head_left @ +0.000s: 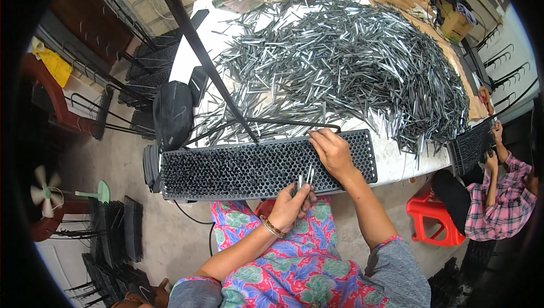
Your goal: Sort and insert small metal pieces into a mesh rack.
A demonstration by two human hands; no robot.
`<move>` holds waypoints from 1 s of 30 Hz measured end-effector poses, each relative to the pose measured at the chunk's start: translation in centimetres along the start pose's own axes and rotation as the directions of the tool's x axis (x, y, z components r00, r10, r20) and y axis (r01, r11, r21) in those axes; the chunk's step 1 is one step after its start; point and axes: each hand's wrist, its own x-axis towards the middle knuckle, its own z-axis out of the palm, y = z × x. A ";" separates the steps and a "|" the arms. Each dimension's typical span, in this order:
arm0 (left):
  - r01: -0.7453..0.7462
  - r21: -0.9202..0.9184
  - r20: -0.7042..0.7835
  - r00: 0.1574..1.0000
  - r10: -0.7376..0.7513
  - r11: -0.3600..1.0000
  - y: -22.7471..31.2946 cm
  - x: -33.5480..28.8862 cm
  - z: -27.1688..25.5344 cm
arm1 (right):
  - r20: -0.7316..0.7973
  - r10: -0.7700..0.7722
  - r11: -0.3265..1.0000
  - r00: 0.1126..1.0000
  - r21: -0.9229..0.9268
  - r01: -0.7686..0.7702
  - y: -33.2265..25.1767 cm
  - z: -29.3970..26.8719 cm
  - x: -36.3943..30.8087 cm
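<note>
A long black tray [226, 163] full of round holes lies across the table's near edge, just above my lap. Dark pieces fill the holes over its left and middle part; the holes toward its right end look unfilled. My left hand [289, 206], with a beaded bracelet at the wrist, is closed round a small bunch of slim silver-grey sticks [306, 175] at the tray's front edge. Over the tray's right part, my right hand [335, 154] has its fingers bent together by the back rim. Whatever may be between those fingertips is hidden.
A large heap of slim sticks [340, 53] covers the white table [391, 166]. A black metal bar [198, 47] slants down behind the tray. To the right, a co-worker [501, 200] handles another black tray [473, 144] near a red stool [433, 217]. A fan [46, 195] stands left.
</note>
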 end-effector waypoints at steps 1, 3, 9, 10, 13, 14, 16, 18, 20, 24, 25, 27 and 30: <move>-0.006 -0.007 0.001 1.000 0.006 1.000 0.0 0.0 0.0 | 0.033 -0.005 1.000 0.999 -0.019 0.006 0.0 0.0 0.0; -0.018 -0.017 0.005 1.000 0.018 1.000 0.1 0.0 0.1 | 0.095 -0.012 0.998 0.995 -0.057 0.017 0.1 -0.2 0.1; -0.043 -0.043 0.015 0.999 0.044 0.998 0.5 -0.2 0.1 | 0.010 0.207 0.968 0.978 0.146 -0.206 -2.3 -1.9 0.3; -0.052 -0.049 0.007 0.999 0.052 0.997 0.5 -0.3 0.0 | 0.095 0.272 0.918 0.958 0.271 -0.288 -2.4 -2.4 -0.2; -0.085 -0.056 0.002 0.996 0.085 0.995 0.6 -0.3 0.1 | 0.501 0.391 0.675 0.772 0.415 -0.611 -4.4 -4.2 -0.9; -0.098 -0.060 0.002 0.995 0.098 0.993 0.4 -0.3 0.2 | 0.547 0.421 0.597 0.723 0.433 -0.675 -4.4 -4.1 -1.5; -0.111 -0.040 0.013 0.994 0.112 0.993 0.4 -0.2 0.1 | 0.605 0.460 0.480 0.650 0.447 -0.755 -4.4 -4.7 -1.6; -0.108 0.003 0.036 0.994 0.108 0.994 0.3 -0.1 0.0 | 0.621 0.470 0.406 0.627 0.478 -0.779 -4.0 -4.7 -1.9; -0.092 0.018 0.044 0.995 0.091 0.996 0.3 -0.1 0.1 | 0.516 0.513 0.420 0.686 0.546 -0.725 -3.5 -4.6 -1.9; -0.001 0.017 0.070 0.998 0.000 1.000 0.2 0.0 0.2 | 0.248 0.580 0.603 0.776 0.510 -0.613 -2.5 -5.2 0.0; 0.028 0.021 0.092 0.995 -0.030 0.999 0.2 0.0 0.2 | 0.155 0.539 0.692 0.828 0.478 -0.541 -1.7 -4.7 0.2; 0.089 0.034 0.140 0.986 -0.093 0.995 0.2 0.0 0.2 | 0.104 0.453 0.786 0.885 0.422 -0.452 -0.6 -4.1 0.6; 0.162 -0.045 0.211 0.966 -0.150 0.986 0.1 0.0 0.0 | 0.041 0.341 0.875 0.939 0.351 -0.333 0.5 -3.4 0.8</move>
